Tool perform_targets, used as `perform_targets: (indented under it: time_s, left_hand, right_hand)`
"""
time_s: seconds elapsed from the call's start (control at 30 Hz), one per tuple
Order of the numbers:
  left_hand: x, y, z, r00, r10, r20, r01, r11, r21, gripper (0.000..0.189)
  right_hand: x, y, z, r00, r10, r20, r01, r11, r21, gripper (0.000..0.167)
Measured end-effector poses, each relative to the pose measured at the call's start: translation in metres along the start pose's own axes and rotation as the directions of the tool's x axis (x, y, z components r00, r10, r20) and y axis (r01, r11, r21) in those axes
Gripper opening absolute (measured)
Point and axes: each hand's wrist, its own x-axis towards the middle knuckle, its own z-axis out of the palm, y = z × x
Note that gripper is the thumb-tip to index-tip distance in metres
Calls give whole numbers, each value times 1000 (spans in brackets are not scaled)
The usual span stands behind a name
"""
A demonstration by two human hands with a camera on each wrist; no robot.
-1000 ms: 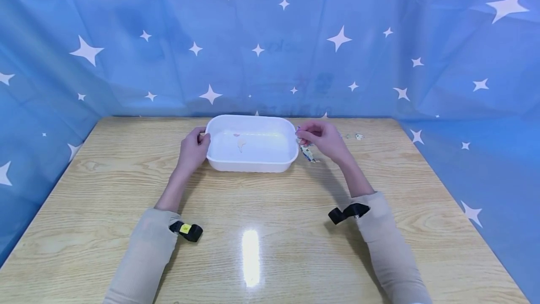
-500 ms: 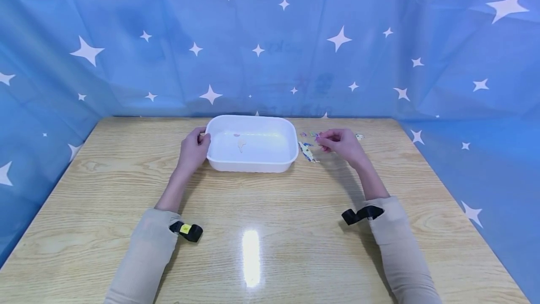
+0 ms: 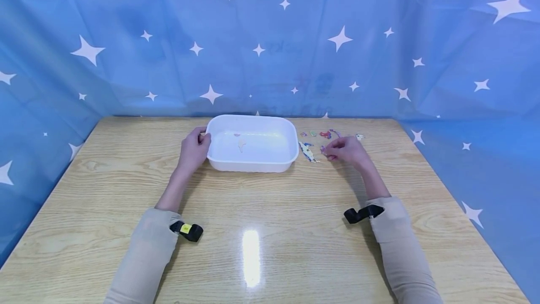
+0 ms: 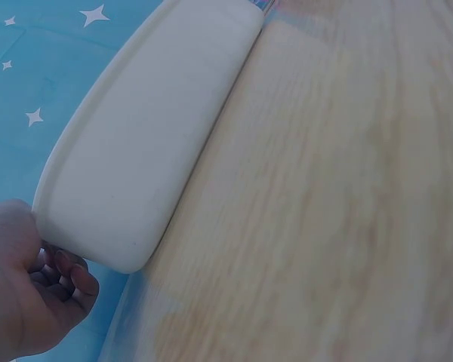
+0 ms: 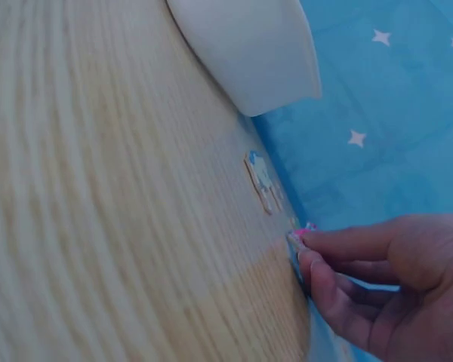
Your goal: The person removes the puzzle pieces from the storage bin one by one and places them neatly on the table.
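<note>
My left hand (image 3: 195, 150) grips the left end of a white plastic tub (image 3: 253, 167), its curled fingers outside the wall and under the rim in the left wrist view. My right hand (image 3: 347, 150) pinches a small flat pink-and-purple piece (image 5: 297, 239) between thumb and forefinger, low over the table to the right of the tub. Close by, between hand and tub, lies a larger flat cutout in pale cream and blue (image 3: 308, 151). Inside the tub are a pale thin piece (image 3: 241, 144) and a pinkish patch near its back wall.
Along the table's back edge lie a small purple piece (image 3: 303, 134), a green one (image 3: 313, 133), a red one (image 3: 325, 134) and a pale dark-spotted one (image 3: 359, 137). A blue star-patterned curtain (image 3: 270, 60) hangs right behind the wooden table (image 3: 219, 229).
My right hand has moved right from the tub's right rim, past the back row, then toward me with a small piece in its fingers. The left hand and tub have stayed put.
</note>
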Motion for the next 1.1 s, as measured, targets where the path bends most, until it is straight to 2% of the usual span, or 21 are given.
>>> perform_targets:
  time_s: [0.27, 0.43, 0.67, 0.87, 1.0, 1.1]
  left_hand:
    - [1, -1, 1, 1000, -16, 7, 16, 1000, 1, 41]
    - [0, -2, 1, 1000, -17, 11, 17, 1000, -3, 41]
    - [1, -2, 1, 1000, -11, 2, 11, 1000, 3, 41]
    - [1, -2, 0, 1000, -21, 5, 21, 1000, 5, 42]
    - [1, -2, 0, 1000, -19, 3, 19, 1000, 9, 41]
    - [1, -1, 1, 1000, -17, 5, 17, 1000, 10, 41]
  right_hand:
    - [2, 1, 1, 1000, -7, -16, 6, 998, -55, 28]
    - [-2, 0, -1, 1000, -21, -21, 20, 999, -29, 29]
    - [-2, -12, 0, 988, -129, -84, 129, 992, -4, 35]
    - [-8, -34, 7, 980, -190, -64, 193, 980, 48, 36]
    - [-11, -48, 15, 961, -269, -57, 273, 960, 63, 37]
    - [-13, -58, 21, 952, -301, -52, 303, 951, 54, 38]
